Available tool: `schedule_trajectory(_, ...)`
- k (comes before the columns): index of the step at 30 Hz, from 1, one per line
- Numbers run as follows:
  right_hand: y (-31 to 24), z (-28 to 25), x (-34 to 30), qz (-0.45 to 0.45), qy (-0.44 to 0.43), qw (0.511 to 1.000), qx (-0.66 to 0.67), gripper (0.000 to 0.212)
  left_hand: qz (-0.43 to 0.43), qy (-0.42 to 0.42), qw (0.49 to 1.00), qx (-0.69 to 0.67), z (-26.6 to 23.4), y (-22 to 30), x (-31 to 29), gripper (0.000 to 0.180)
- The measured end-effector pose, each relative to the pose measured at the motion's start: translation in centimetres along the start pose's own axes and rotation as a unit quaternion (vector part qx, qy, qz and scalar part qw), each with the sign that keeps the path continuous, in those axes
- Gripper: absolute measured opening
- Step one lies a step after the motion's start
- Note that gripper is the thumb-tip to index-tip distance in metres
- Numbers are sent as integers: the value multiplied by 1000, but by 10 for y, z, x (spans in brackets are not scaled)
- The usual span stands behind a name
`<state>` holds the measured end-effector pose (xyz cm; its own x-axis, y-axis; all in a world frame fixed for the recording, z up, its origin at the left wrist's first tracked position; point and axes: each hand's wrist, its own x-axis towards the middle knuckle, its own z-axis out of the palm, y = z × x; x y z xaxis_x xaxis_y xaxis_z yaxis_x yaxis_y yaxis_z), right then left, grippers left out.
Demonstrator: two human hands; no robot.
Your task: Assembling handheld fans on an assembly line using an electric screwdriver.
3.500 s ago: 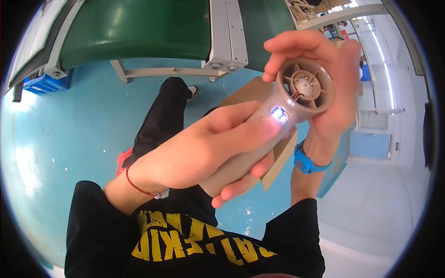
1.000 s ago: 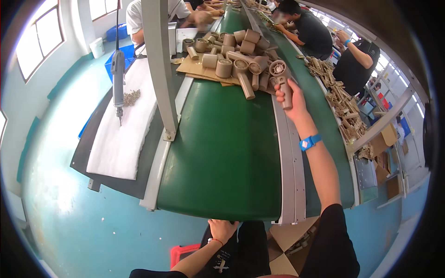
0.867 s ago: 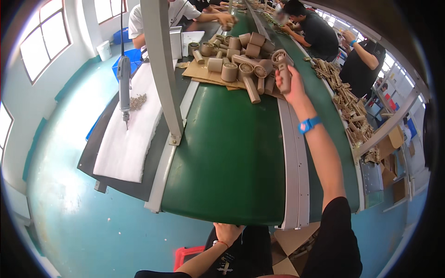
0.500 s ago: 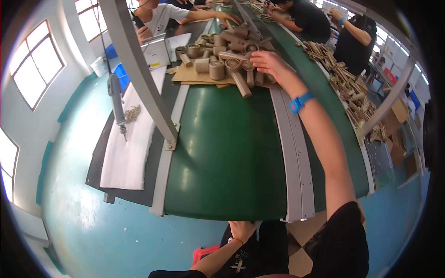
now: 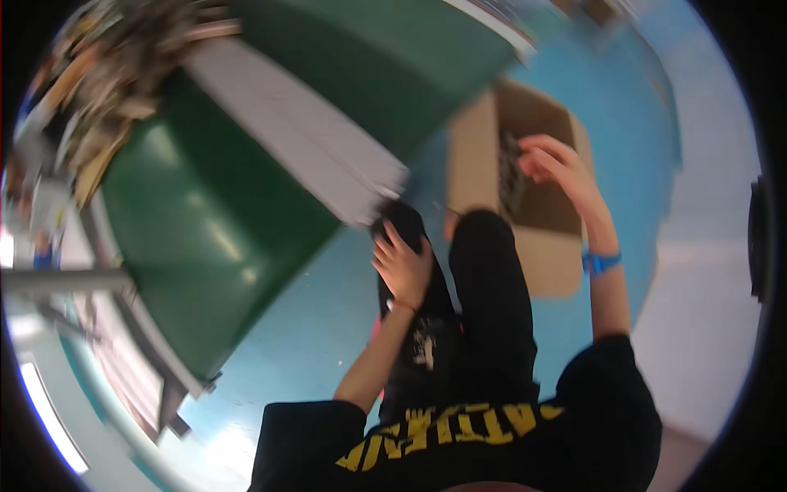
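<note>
Head view, right hand [image 5: 561, 168] loosely uncurled over carton [image 5: 547, 256], left hand [image 5: 404, 269] spread on leg [image 5: 433, 316], floor [image 5: 630, 152] beyond rim [image 5: 580, 133]

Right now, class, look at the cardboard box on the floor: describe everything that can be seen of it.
The cardboard box is plain brown and stands open on the blue floor, right of the person's knees. Its flaps are spread outward, and its inside looks darker. Blurred grey-brown pieces lie along its left side within. The right hand overlaps its opening in the picture; whether it touches the box is unclear.
</note>
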<state>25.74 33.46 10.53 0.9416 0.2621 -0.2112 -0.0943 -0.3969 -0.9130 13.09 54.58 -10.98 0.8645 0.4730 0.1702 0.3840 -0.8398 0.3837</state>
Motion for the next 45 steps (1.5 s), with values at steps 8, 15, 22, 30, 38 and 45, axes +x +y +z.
schedule_trajectory(8,252,-100,-74,173,-144,837,-500,50,94,-100,990,5,19,65,-41,74)
schedule_trajectory(15,343,-56,-114,46,-110,830,-545,23,112,-134,985,17,23,74,-49,74)
schedule_trajectory(22,371,-52,-75,35,-179,797,-575,22,125,-121,983,51,25,86,-42,73)
schedule_trajectory(30,315,-18,-33,-79,-427,722,-539,26,121,-113,977,133,19,80,-30,74)
schedule_trajectory(38,337,18,-46,-189,-327,802,-462,13,96,-60,959,259,18,57,-19,76)
schedule_trajectory(45,329,29,-38,-197,-303,835,-414,14,233,-256,937,45,61,109,-19,75)
